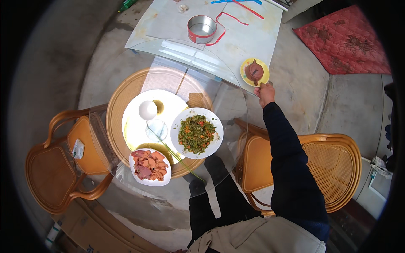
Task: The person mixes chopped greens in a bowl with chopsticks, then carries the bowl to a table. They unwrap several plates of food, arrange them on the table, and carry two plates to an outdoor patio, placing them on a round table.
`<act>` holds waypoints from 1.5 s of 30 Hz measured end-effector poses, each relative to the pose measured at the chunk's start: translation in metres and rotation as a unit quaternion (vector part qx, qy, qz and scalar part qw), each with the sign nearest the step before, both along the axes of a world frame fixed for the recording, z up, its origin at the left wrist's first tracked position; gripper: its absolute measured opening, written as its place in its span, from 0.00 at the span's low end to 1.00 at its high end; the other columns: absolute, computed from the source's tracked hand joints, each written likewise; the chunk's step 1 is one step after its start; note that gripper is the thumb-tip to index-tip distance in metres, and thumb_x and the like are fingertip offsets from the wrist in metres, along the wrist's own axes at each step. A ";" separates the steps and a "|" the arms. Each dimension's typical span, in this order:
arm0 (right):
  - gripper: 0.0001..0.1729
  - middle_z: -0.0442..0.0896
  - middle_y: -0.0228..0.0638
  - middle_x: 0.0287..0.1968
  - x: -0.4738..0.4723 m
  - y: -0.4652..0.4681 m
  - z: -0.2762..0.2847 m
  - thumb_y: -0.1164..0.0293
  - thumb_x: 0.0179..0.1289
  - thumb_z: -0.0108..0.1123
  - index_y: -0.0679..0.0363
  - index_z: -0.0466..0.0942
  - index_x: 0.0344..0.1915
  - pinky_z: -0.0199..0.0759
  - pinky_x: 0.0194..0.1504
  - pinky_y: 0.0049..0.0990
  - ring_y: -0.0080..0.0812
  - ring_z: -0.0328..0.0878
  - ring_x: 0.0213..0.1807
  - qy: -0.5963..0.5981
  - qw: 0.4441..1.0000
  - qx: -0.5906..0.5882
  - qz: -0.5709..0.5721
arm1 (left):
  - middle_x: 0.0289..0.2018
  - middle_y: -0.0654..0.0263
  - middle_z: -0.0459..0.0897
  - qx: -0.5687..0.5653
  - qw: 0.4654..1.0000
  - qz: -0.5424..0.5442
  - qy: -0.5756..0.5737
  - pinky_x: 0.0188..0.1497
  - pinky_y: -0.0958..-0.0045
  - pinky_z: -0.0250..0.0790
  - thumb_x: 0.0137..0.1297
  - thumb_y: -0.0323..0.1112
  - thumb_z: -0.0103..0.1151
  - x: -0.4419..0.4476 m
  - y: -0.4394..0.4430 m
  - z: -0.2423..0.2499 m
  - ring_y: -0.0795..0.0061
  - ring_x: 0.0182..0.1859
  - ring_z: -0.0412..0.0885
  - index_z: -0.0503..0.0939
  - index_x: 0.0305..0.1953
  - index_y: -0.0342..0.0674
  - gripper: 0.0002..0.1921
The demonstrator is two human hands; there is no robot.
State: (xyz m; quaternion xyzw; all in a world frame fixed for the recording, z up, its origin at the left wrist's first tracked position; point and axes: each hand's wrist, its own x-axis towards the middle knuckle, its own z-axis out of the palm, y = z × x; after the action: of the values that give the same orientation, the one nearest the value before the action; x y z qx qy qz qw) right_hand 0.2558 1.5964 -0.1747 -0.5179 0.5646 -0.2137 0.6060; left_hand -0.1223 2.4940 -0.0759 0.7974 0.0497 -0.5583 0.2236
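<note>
My right hand (266,95), at the end of an outstretched arm, grips the near rim of a yellow saucer (266,69). On that saucer rests a small brown clay teapot (254,72) with its lid on. Both are at the near right corner of a white table (253,41); whether the saucer touches the tabletop, I cannot tell. My left hand is out of view. In front of me, a round glass tabletop (232,139) bears a white plate (174,134) of chopped green and orange vegetables, a white dish (156,183) of sliced meat, and a white cup (147,110).
Green stalks (164,145) cross the glass. A round tin (202,37), red strap (225,30), garlic bulb (182,8) and blue-handled tool (253,2) lie on the white table. Rattan chairs stand left (50,170) and right (330,158). A red quilted cover (351,41) is at the upper right.
</note>
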 end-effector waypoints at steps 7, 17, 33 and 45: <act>0.10 0.84 0.38 0.38 0.009 -0.006 -0.029 0.73 0.79 0.52 0.67 0.77 0.50 0.85 0.33 0.27 0.27 0.83 0.30 -0.011 1.000 0.013 0.005 | 0.49 0.54 0.86 0.010 0.999 0.005 0.035 0.51 0.51 0.75 0.74 0.47 0.57 0.008 -0.017 -0.007 0.52 0.50 0.82 0.83 0.52 0.43 0.16; 0.11 0.84 0.43 0.40 0.040 -0.022 -0.041 0.74 0.80 0.51 0.71 0.75 0.53 0.89 0.37 0.30 0.32 0.86 0.34 -0.016 0.999 0.029 0.008 | 0.49 0.53 0.85 0.016 0.998 0.014 0.064 0.49 0.52 0.75 0.75 0.47 0.54 0.006 -0.037 -0.004 0.51 0.49 0.82 0.82 0.51 0.43 0.16; 0.16 0.83 0.51 0.50 0.111 -0.059 -0.033 0.74 0.82 0.45 0.79 0.70 0.57 0.88 0.56 0.35 0.40 0.87 0.50 -0.028 0.991 0.035 0.124 | 0.48 0.50 0.84 0.004 0.993 0.054 0.101 0.46 0.52 0.75 0.77 0.48 0.49 -0.036 -0.033 0.045 0.48 0.47 0.82 0.80 0.50 0.42 0.18; 0.34 0.84 0.41 0.60 0.123 -0.018 0.033 0.65 0.76 0.65 0.70 0.67 0.74 0.76 0.58 0.28 0.29 0.85 0.54 0.064 0.945 -0.245 0.207 | 0.48 0.48 0.83 -0.051 0.988 0.078 0.122 0.44 0.53 0.76 0.78 0.49 0.45 -0.086 0.006 0.072 0.46 0.45 0.82 0.79 0.50 0.41 0.19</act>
State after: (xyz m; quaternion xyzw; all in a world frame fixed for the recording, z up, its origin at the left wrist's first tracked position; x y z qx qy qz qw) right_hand 0.3786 1.5783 -0.1419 -0.7688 0.4126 -0.1816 0.4535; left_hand -0.2085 2.4996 -0.0038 0.7044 0.1101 -0.6341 0.2994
